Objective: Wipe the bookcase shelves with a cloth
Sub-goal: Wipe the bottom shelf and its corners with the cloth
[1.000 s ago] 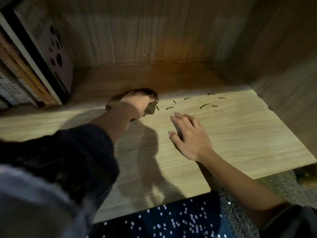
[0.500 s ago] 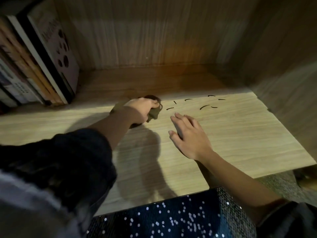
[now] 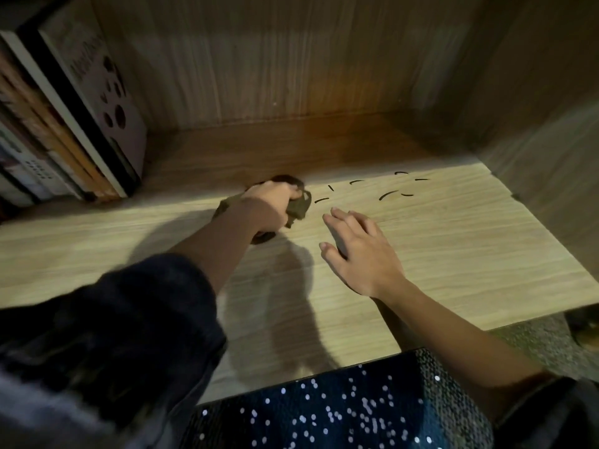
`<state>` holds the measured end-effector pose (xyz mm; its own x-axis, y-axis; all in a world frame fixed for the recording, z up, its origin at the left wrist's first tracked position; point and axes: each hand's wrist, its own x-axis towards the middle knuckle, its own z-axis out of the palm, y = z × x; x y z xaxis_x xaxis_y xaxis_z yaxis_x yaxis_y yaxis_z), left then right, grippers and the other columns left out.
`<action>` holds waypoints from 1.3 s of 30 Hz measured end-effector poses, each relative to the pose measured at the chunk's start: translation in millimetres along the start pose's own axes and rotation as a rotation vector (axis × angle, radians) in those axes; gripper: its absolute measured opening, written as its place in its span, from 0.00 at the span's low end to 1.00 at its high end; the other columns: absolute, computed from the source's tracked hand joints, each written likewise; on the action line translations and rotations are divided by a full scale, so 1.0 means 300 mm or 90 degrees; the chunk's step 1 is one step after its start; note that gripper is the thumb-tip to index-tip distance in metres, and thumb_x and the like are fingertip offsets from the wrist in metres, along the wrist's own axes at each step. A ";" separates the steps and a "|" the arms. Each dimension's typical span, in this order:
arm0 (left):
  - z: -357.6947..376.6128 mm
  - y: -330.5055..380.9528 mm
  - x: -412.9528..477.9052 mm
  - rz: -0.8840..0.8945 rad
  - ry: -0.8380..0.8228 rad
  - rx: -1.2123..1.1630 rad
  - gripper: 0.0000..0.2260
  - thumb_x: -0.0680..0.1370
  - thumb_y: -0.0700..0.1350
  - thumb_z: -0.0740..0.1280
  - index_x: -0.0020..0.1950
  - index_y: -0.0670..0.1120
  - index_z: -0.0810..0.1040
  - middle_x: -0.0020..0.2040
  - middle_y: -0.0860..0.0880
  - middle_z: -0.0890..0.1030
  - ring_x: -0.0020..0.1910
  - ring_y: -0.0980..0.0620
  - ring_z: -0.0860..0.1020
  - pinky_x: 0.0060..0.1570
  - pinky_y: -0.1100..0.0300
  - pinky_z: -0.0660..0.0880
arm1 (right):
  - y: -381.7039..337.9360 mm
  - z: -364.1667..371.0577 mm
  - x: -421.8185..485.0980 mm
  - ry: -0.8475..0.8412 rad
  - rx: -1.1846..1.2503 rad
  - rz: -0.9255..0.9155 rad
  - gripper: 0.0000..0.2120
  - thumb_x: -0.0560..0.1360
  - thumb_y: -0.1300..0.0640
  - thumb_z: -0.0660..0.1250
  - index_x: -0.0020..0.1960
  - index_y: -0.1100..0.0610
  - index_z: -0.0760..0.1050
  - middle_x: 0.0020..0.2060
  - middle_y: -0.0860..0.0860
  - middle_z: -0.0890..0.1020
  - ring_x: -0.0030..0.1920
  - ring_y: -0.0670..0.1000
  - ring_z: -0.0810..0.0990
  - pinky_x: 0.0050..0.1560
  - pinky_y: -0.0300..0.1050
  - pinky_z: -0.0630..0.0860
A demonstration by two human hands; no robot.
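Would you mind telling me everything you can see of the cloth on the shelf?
The cloth is a dark, olive-brown piece of soft-looking fabric, bunched into a wad. The left hand grips it from above and hides most of it; crumpled folds stick out around the fingers and beside the wrist. It rests on the pale wood-grain shelf, near the middle, where the light meets the shadow. Short dark marks lie just right of it.

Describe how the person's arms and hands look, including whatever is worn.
The left hand and right hand are bare: no gloves, rings or watch visible. The left sleeve is dark, bunched above the forearm; the right sleeve, also dark, is pushed back near the elbow.
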<state>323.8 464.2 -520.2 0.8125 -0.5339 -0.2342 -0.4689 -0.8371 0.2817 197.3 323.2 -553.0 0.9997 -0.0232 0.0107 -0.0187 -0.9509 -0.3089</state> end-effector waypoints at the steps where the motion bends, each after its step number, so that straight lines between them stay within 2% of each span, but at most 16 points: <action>1: 0.016 -0.005 -0.044 0.014 -0.005 0.009 0.32 0.74 0.33 0.62 0.74 0.55 0.62 0.74 0.53 0.62 0.71 0.47 0.63 0.71 0.50 0.61 | -0.002 -0.001 0.001 -0.004 0.003 -0.001 0.25 0.78 0.42 0.51 0.74 0.47 0.55 0.74 0.42 0.56 0.73 0.48 0.51 0.71 0.47 0.51; 3: 0.059 -0.022 -0.147 0.071 0.002 0.016 0.32 0.73 0.33 0.62 0.74 0.54 0.62 0.75 0.55 0.59 0.74 0.49 0.58 0.73 0.52 0.55 | -0.002 -0.002 0.001 -0.008 0.006 0.001 0.25 0.79 0.42 0.51 0.74 0.47 0.55 0.74 0.42 0.56 0.73 0.48 0.50 0.71 0.47 0.51; 5: 0.076 -0.030 -0.189 0.082 0.010 -0.031 0.31 0.73 0.32 0.61 0.74 0.54 0.62 0.75 0.55 0.59 0.74 0.51 0.58 0.73 0.53 0.56 | 0.002 -0.004 0.003 -0.007 0.002 0.001 0.25 0.79 0.43 0.51 0.74 0.47 0.54 0.74 0.42 0.56 0.73 0.48 0.50 0.72 0.48 0.51; 8: 0.033 -0.013 -0.070 -0.014 -0.007 -0.041 0.32 0.74 0.34 0.63 0.74 0.56 0.61 0.75 0.52 0.60 0.72 0.47 0.62 0.71 0.51 0.61 | 0.000 0.000 0.003 -0.002 -0.002 -0.002 0.25 0.79 0.43 0.51 0.74 0.47 0.55 0.74 0.42 0.56 0.73 0.49 0.50 0.71 0.48 0.51; 11: 0.017 0.015 0.030 -0.046 0.020 -0.049 0.28 0.75 0.37 0.62 0.74 0.54 0.62 0.73 0.48 0.66 0.68 0.46 0.68 0.68 0.52 0.66 | 0.003 0.003 0.001 0.002 -0.004 -0.001 0.25 0.79 0.43 0.52 0.74 0.47 0.56 0.74 0.42 0.57 0.72 0.48 0.51 0.71 0.47 0.52; 15: 0.061 -0.006 -0.114 0.020 0.026 -0.058 0.30 0.73 0.34 0.63 0.72 0.53 0.65 0.73 0.49 0.65 0.71 0.47 0.63 0.71 0.52 0.59 | 0.006 -0.002 0.000 0.004 0.009 -0.001 0.25 0.79 0.43 0.52 0.74 0.47 0.56 0.74 0.42 0.57 0.73 0.48 0.51 0.71 0.47 0.52; 17: 0.074 -0.038 -0.219 0.050 0.018 -0.105 0.29 0.73 0.32 0.62 0.72 0.52 0.67 0.73 0.53 0.65 0.71 0.50 0.64 0.70 0.54 0.62 | 0.000 0.000 0.001 0.000 0.011 0.004 0.25 0.79 0.43 0.51 0.74 0.47 0.56 0.74 0.43 0.56 0.73 0.49 0.51 0.72 0.47 0.51; 20: 0.064 -0.077 -0.236 -0.020 0.034 -0.156 0.29 0.73 0.31 0.61 0.72 0.50 0.66 0.73 0.53 0.64 0.71 0.50 0.63 0.68 0.59 0.62 | 0.000 -0.011 0.004 -0.017 0.025 -0.006 0.24 0.79 0.44 0.51 0.75 0.48 0.56 0.75 0.44 0.57 0.74 0.49 0.51 0.72 0.46 0.51; 22: 0.040 -0.069 -0.158 -0.081 0.028 -0.152 0.29 0.74 0.34 0.60 0.74 0.51 0.63 0.75 0.50 0.61 0.72 0.47 0.61 0.71 0.56 0.59 | 0.020 -0.038 -0.005 0.000 0.038 -0.003 0.24 0.80 0.46 0.52 0.74 0.49 0.57 0.74 0.45 0.59 0.73 0.48 0.54 0.72 0.45 0.52; 24: 0.011 -0.013 -0.064 -0.107 0.004 -0.149 0.28 0.76 0.37 0.60 0.74 0.52 0.62 0.73 0.46 0.63 0.69 0.45 0.66 0.69 0.54 0.64 | 0.072 -0.059 -0.033 0.039 0.028 0.019 0.23 0.80 0.48 0.52 0.74 0.50 0.59 0.73 0.47 0.62 0.72 0.49 0.57 0.71 0.45 0.53; 27: 0.020 0.089 0.032 -0.044 0.002 -0.156 0.27 0.76 0.37 0.59 0.74 0.52 0.63 0.72 0.47 0.66 0.64 0.45 0.71 0.64 0.55 0.70 | 0.132 -0.047 -0.078 0.021 0.002 0.012 0.25 0.78 0.46 0.49 0.74 0.52 0.60 0.73 0.47 0.61 0.73 0.50 0.55 0.72 0.43 0.51; 31: 0.077 0.137 -0.041 0.064 -0.021 -0.135 0.27 0.74 0.34 0.59 0.71 0.52 0.68 0.73 0.50 0.65 0.70 0.50 0.65 0.71 0.59 0.59 | 0.143 -0.022 -0.082 0.039 0.027 0.018 0.30 0.74 0.41 0.46 0.73 0.51 0.62 0.73 0.46 0.62 0.72 0.49 0.56 0.72 0.45 0.54; 34: 0.073 0.048 -0.128 0.064 -0.032 -0.185 0.26 0.74 0.31 0.59 0.70 0.49 0.69 0.71 0.48 0.68 0.67 0.51 0.68 0.62 0.66 0.62 | 0.145 -0.021 -0.081 0.041 0.021 0.018 0.32 0.73 0.40 0.44 0.73 0.50 0.62 0.73 0.45 0.62 0.72 0.49 0.56 0.72 0.44 0.54; 35: 0.058 0.020 -0.121 0.036 -0.027 -0.177 0.26 0.75 0.31 0.59 0.71 0.50 0.68 0.72 0.48 0.67 0.66 0.51 0.68 0.61 0.65 0.63 | 0.145 -0.022 -0.079 0.044 0.020 0.019 0.31 0.73 0.40 0.44 0.73 0.50 0.62 0.73 0.45 0.62 0.72 0.49 0.55 0.72 0.44 0.54; 37: 0.036 0.010 -0.048 -0.018 -0.012 -0.145 0.27 0.74 0.33 0.59 0.72 0.52 0.66 0.74 0.49 0.63 0.69 0.49 0.65 0.66 0.61 0.63 | 0.144 -0.021 -0.077 0.043 0.022 0.023 0.28 0.76 0.43 0.48 0.73 0.50 0.61 0.73 0.45 0.62 0.73 0.49 0.55 0.72 0.44 0.53; 39: 0.036 0.082 0.016 -0.026 -0.001 -0.120 0.27 0.74 0.37 0.60 0.72 0.54 0.65 0.74 0.51 0.63 0.71 0.48 0.64 0.70 0.58 0.62 | 0.143 -0.023 -0.082 0.034 0.019 0.022 0.25 0.77 0.45 0.50 0.73 0.50 0.60 0.73 0.45 0.61 0.73 0.49 0.54 0.72 0.44 0.52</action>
<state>312.3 439.7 -524.4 0.8288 -0.5002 -0.2507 -0.3619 -0.8210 0.4416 171.8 280.8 -560.1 0.9961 -0.0728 0.0504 -0.0516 -0.9398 -0.3377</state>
